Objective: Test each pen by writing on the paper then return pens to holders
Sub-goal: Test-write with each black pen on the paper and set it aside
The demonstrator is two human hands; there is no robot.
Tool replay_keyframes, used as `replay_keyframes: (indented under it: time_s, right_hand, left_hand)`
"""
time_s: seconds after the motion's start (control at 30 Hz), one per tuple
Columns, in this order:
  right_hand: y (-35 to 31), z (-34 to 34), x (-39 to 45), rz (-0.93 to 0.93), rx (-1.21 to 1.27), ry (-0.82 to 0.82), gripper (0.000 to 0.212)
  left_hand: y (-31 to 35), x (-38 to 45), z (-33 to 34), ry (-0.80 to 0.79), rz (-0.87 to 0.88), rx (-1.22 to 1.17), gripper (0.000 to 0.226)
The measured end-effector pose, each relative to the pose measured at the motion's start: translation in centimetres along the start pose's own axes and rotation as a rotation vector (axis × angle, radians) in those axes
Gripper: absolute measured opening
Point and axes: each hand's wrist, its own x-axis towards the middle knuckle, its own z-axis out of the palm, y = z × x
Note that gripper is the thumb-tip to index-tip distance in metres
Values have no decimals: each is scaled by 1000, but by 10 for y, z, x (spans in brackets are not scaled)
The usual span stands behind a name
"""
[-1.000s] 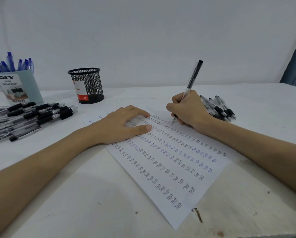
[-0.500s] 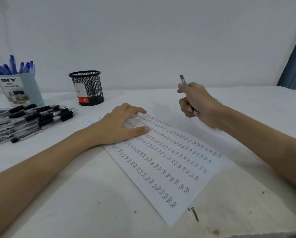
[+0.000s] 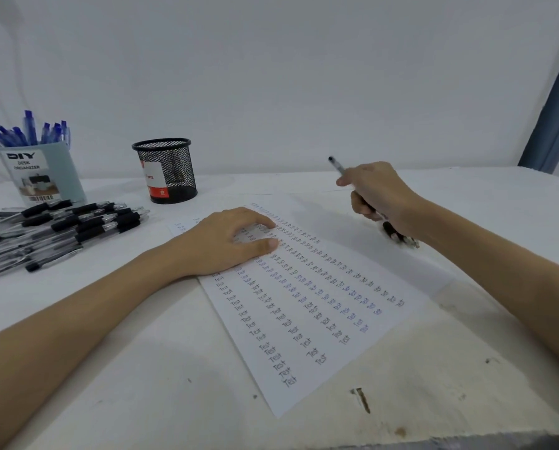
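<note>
A white sheet of paper (image 3: 317, 319) filled with rows of the word "Test" lies tilted on the table. My left hand (image 3: 229, 241) rests flat on its upper left part. My right hand (image 3: 375, 193) is raised above the table to the right of the paper and grips a black pen (image 3: 336, 165), whose end sticks out up and to the left of the fist. A black mesh holder (image 3: 166, 170) stands behind the paper. A light blue holder (image 3: 41, 172) at far left is full of blue pens (image 3: 28, 131).
Several black pens (image 3: 60, 228) lie in a pile on the left of the table. A few more pens (image 3: 401, 238) lie under my right wrist, mostly hidden. A blue curtain (image 3: 554, 102) hangs at the right edge. The table's front edge runs along the bottom.
My right hand lifted the pen off the paper, turned it in the fist and moved up and slightly right. My left hand stayed on the sheet.
</note>
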Motion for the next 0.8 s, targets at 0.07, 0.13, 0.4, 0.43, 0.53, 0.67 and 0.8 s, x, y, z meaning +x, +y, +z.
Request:
replay_keyframes:
  time_s: [0.07, 0.13, 0.4, 0.43, 0.53, 0.67, 0.8]
  right_hand:
    - [4, -1, 0, -46, -204, -65, 15]
    - [8, -1, -2, -124, -472, -116, 8]
    - [21, -28, 10, -152, -931, -16, 18]
    - [22, -33, 11, -123, -936, -12, 21]
    - [24, -43, 12, -68, -837, -11, 30]
    - [19, -46, 11, -57, -753, -12, 33]
    - [8, -44, 13, -113, -678, 49, 30]
  left_hand:
    - [0, -1, 0, -35, -4, 4, 58]
    - [0, -2, 0, -73, -11, 12, 69]
    - [2, -2, -1, -77, -6, -17, 62]
    - [1, -2, 0, -78, -6, -23, 60]
    - [4, -2, 0, -73, 1, -25, 56]
    - [3, -7, -4, -71, -13, -38, 61]
    - [3, -17, -18, -45, -47, -36, 63]
